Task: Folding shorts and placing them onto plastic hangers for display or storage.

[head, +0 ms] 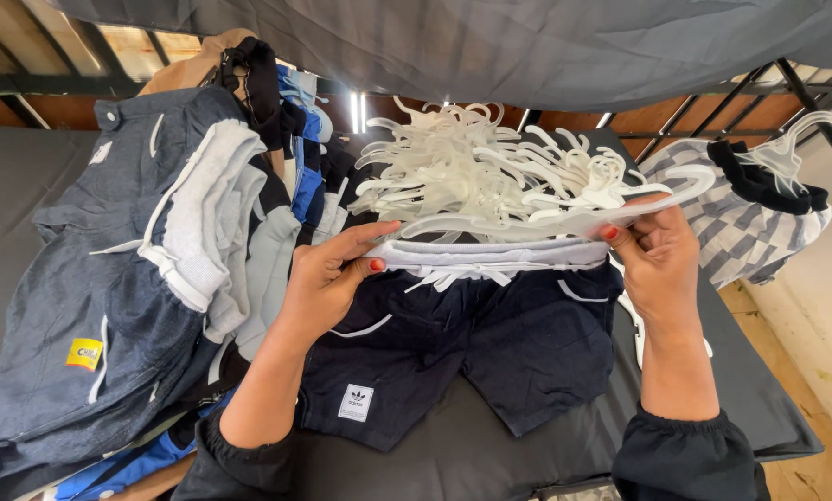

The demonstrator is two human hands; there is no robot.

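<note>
Step in hand: a white plastic hanger (564, 221) is held level along the waistband of a pair of navy shorts (472, 348) — by my reading, the hanger is being fitted to the shorts.
Left hand (328, 278): at 9 o'clock of the waistband; thumb and fingers (365, 237) pinch the white waistband edge, narrow and closed on the cloth.
Right hand (662, 264): at 3 o'clock of the waistband; fingers closed on the hanger's end, thumb pressing it from the front.
Where the shorts lie: flat on the dark surface (759, 399), at 6 o'clock of the view, legs pointing toward the person, white drawstring loose just under the waistband.
Next move calls for: probably both ends of the waistband caught evenly on the hanger, so the cloth must stay taut between the two hands — a slack middle would let it slip.
Hanger pile (476, 172): a tangled heap of white hangers at 12 o'clock, touching the held one; it could snag on lifting.
Clothes stack (138, 269): denim and grey-trimmed garments at 9 o'clock, close beside the left hand.
Striped garment (741, 218): at 2 o'clock, already on a hanger, apart from the work.
Overhead: a dark sheet (527, 46) hangs across the top.
</note>
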